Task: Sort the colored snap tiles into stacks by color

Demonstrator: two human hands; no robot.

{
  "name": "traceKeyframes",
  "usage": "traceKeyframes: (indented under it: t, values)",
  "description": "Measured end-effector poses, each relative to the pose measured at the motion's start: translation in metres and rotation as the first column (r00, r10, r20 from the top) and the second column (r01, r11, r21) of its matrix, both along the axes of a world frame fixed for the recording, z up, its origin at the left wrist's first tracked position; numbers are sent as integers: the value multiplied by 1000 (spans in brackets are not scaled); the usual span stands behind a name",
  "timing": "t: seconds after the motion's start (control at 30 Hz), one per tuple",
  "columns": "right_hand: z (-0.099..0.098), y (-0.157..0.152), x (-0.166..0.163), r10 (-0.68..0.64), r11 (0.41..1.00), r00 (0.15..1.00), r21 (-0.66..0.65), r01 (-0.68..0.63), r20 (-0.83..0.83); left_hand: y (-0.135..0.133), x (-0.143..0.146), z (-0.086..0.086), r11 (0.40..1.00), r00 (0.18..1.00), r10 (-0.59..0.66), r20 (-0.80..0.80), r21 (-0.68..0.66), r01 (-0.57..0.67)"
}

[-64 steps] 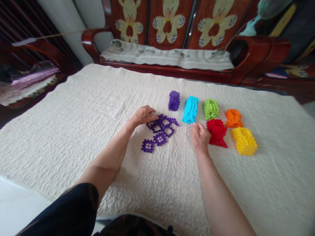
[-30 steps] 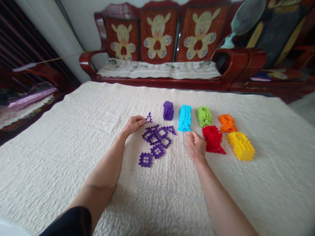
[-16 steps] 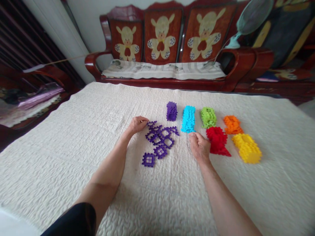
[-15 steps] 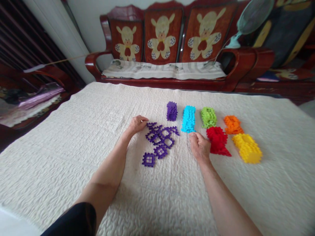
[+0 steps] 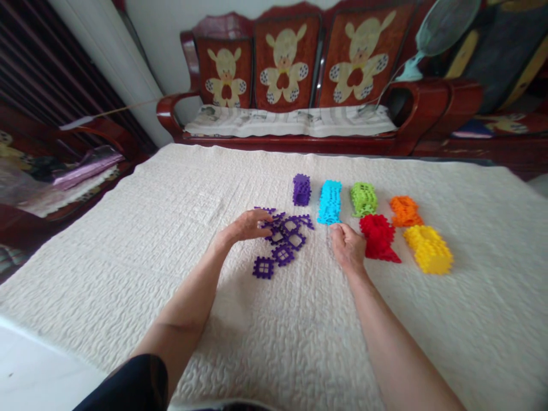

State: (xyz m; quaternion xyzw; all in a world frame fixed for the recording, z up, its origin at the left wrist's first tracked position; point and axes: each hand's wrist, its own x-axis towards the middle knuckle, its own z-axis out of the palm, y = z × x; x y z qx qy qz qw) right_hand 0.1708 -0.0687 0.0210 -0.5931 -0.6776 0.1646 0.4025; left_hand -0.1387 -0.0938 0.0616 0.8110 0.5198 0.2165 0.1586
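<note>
My left hand [image 5: 249, 225] is over the left edge of a loose pile of flat purple interlocking toy tiles. Its thumb and fingers are apart, and the fingertips overlap the nearest tiles; whether they touch is unclear. One purple window tile [image 5: 263, 268] lies at the pile's near end, beside another window tile [image 5: 283, 255]. My right hand [image 5: 347, 246] rests as a loose fist on the quilted cover, just in front of the light blue stack [image 5: 330, 201] and left of the red stack [image 5: 377, 237]. No tile shows in its curled fingers.
A purple stack [image 5: 302, 190] stands behind the pile. To the right are a green stack [image 5: 363, 199], an orange stack [image 5: 405, 211] and a yellow stack [image 5: 428, 249]. Beyond the cream quilted cover [image 5: 149, 257] is a wooden sofa [image 5: 291, 130] with bear-patterned cushions.
My left hand has moved right, from beside the purple pile to over its edge, and its fingers have spread. My right hand keeps its fist in nearly the same place. The view has shifted slightly.
</note>
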Motion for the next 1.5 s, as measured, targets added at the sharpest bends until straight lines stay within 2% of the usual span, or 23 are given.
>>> traceKeyframes:
  t: [0.17,0.33,0.53,0.63,0.77,0.83,0.97,1.1,1.33,1.5]
  values:
    - [0,-1,-1,4,999,1000,51,-6,27,-13,-8,-17,983,992,-129,-7,133,128]
    - [3,-3,-3,5,998,995,57,-11,100,-28,-13,-30,974,988,-154,17,174,149]
    - [4,-3,-6,-28,998,979,62,16,202,-42,-7,-41,978,984,-50,169,207,14]
    - [4,-4,-7,-35,998,974,63,21,223,-49,-9,-38,973,957,90,274,180,-144]
    - [5,-5,-8,-39,998,972,53,27,232,-60,-29,-33,901,839,375,394,60,-430]
    - [5,-5,-8,-33,999,973,49,23,229,-64,-42,-34,856,759,470,450,-24,-516]
    - [2,-4,-8,-22,999,974,35,15,225,-63,-54,-43,802,597,542,592,-153,-577]
    - [4,-7,-9,-4,1000,974,21,-1,227,-58,-50,-50,765,415,526,743,-199,-612]
    - [11,-12,-10,0,1000,966,2,-1,259,-64,-49,-45,763,397,518,757,-200,-614]
    - [6,-11,-7,20,1000,977,7,-22,210,-67,-47,-40,720,347,578,739,-262,-642]
